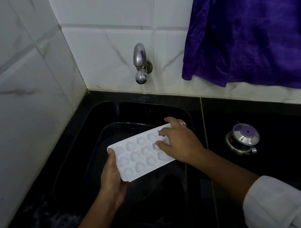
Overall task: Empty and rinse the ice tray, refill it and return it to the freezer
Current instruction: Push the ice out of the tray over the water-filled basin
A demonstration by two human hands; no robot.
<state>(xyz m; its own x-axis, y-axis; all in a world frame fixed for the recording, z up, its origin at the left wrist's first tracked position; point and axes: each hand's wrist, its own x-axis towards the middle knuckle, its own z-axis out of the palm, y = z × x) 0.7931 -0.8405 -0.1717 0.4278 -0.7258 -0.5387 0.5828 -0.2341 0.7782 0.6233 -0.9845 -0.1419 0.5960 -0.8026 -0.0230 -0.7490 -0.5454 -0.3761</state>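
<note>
While I watch the head feed from afar, setting: a black sink (105, 113) sunk into the back left corner of a black counter (283, 154), with white marbled tiles (12, 98) behind it and to its left.
Tub: a dark tub (120, 128) sits inside the sink, near its left and back walls.
Left hand: my view has the left hand (111, 181) gripping the tray's left short end, thumb on the top rim and fingers curled underneath.
Ice tray: the white ice tray (139, 156) is held in the air over the sink and tub, cells up, its long side running from near left to far right. The cells show pale rounded lumps; I cannot tell whether they are ice or bare plastic.
Tap: a chrome tap (140, 59) juts from the back wall above the sink's back edge.
Right hand: the right hand (181, 144) holds the tray's right end, fingers bent over the far rim and fingertips down in the cells.
Ring: a ring (183, 122) is on one finger of that hand.
Steel pot: a lidded steel pot (242, 137) stands on the counter right of the sink, well apart from the tray.
Sleeve: a white sleeve (282, 205) covers the right forearm.
Cloth: a purple cloth (250, 25) hangs at the upper right, down to the counter's back edge.
</note>
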